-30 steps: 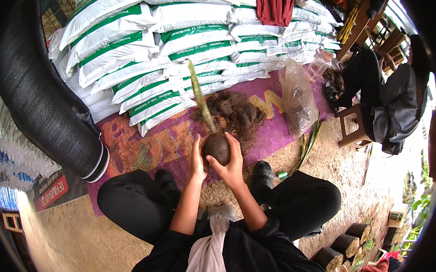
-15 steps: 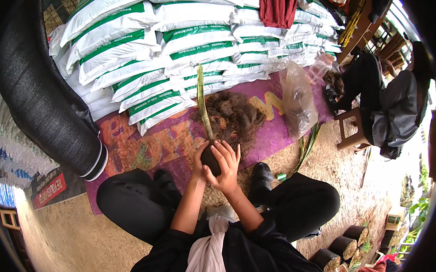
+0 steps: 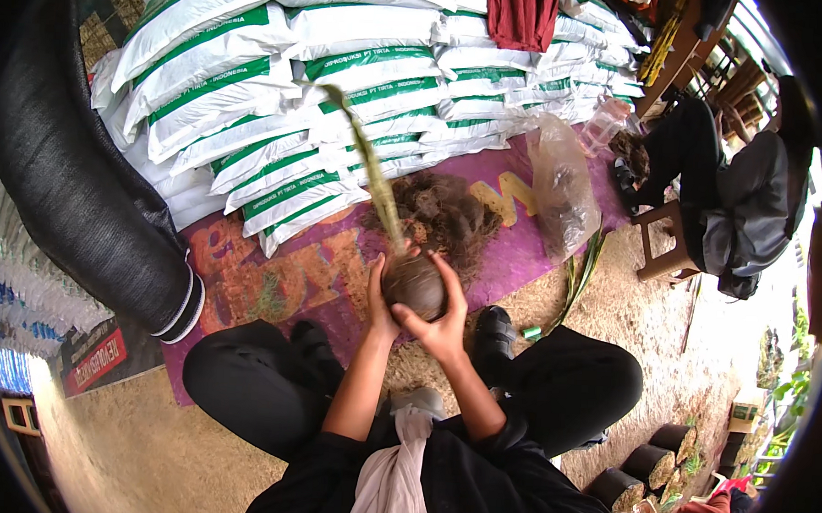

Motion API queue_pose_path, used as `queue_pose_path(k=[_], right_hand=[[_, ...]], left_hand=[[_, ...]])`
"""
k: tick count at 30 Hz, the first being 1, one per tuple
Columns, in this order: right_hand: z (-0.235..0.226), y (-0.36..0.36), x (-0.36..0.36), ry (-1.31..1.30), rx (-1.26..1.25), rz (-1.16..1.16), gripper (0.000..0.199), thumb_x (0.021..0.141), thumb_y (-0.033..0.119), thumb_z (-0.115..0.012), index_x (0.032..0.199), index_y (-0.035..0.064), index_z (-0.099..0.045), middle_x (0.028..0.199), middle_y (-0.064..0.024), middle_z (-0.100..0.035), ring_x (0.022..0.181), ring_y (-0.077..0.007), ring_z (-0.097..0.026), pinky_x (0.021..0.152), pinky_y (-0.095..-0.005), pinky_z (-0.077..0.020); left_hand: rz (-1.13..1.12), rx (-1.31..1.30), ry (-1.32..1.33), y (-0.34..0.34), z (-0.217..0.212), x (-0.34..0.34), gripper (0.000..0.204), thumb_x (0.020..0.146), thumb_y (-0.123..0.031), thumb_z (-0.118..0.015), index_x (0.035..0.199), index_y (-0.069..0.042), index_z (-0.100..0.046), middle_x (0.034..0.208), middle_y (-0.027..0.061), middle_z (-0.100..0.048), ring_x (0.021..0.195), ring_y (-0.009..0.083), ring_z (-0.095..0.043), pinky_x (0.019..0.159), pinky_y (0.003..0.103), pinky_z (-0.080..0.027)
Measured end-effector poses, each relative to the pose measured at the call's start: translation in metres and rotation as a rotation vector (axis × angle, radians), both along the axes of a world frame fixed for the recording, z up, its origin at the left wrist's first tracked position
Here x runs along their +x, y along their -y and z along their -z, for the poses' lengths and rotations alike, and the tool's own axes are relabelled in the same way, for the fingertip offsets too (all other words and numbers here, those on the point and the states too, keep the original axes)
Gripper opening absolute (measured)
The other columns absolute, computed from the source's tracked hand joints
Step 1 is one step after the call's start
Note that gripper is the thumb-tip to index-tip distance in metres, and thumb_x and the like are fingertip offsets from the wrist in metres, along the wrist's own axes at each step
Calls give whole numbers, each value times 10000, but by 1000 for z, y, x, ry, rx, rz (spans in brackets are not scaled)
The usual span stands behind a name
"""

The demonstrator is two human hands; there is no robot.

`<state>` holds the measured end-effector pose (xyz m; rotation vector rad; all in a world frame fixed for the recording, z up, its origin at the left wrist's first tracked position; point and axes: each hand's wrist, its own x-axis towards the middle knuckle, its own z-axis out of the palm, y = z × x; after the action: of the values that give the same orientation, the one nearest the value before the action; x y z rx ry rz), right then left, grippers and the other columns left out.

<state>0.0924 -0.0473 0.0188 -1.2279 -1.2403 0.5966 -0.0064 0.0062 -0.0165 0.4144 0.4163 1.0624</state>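
Between my two hands is a dark round root ball [image 3: 415, 286], with a single long green leaf [image 3: 375, 177] rising from it and leaning up to the left. My left hand [image 3: 379, 296] cups its left side. My right hand [image 3: 447, 315] wraps its right side, with the thumb across the near face. Some fingertips are hidden behind the ball. Just beyond my hands lies a heap of brown fibre [image 3: 445, 212] on the purple banner [image 3: 497, 274]. The leaf is smeared by motion.
White and green sacks [image 3: 369, 67] are stacked along the far side. A clear plastic bag [image 3: 563, 194] lies right of the fibre, near loose long leaves [image 3: 577, 287]. A seated person [image 3: 716, 192] is at the far right. Black pots [image 3: 648, 466] stand at lower right.
My hands have turned the root ball and shifted it slightly right. The leaf now leans further left, and my right hand has moved from over the top to the ball's right side.
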Motion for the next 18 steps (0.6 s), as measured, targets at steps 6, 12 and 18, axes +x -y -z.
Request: queue_pose_path(k=[6, 12, 18], right_hand=[[1, 5, -13, 529, 145, 81, 679, 711, 387, -731, 1256, 38, -525, 1276, -125, -535, 1263, -323, -427, 1099, -569, -117], [23, 2, -14, 449, 153, 103, 565, 758, 358, -691, 1200, 36, -548, 1248, -140, -555, 1233, -332, -465, 1097, -555, -137], [18, -2, -2, 195, -20, 129, 731, 682, 261, -774, 1297, 17, -461, 1301, -177, -491, 1224, -311, -474, 1067, -481, -276]], left_hand=[[130, -144, 297, 0, 27, -6, 602, 945, -481, -354, 1324, -21, -445, 1295, 146, -511, 1198, 243, -498, 1021, 408, -398], [47, -133, 11, -2, 44, -11, 330, 936, -319, -528, 1091, -38, -604, 991, 96, -627, 912, 207, -636, 756, 339, -547], [-76, -115, -388, 1, -3, -6, 454, 948, -402, -490, 1222, -47, -557, 1190, 97, -587, 1078, 203, -576, 924, 357, -460]])
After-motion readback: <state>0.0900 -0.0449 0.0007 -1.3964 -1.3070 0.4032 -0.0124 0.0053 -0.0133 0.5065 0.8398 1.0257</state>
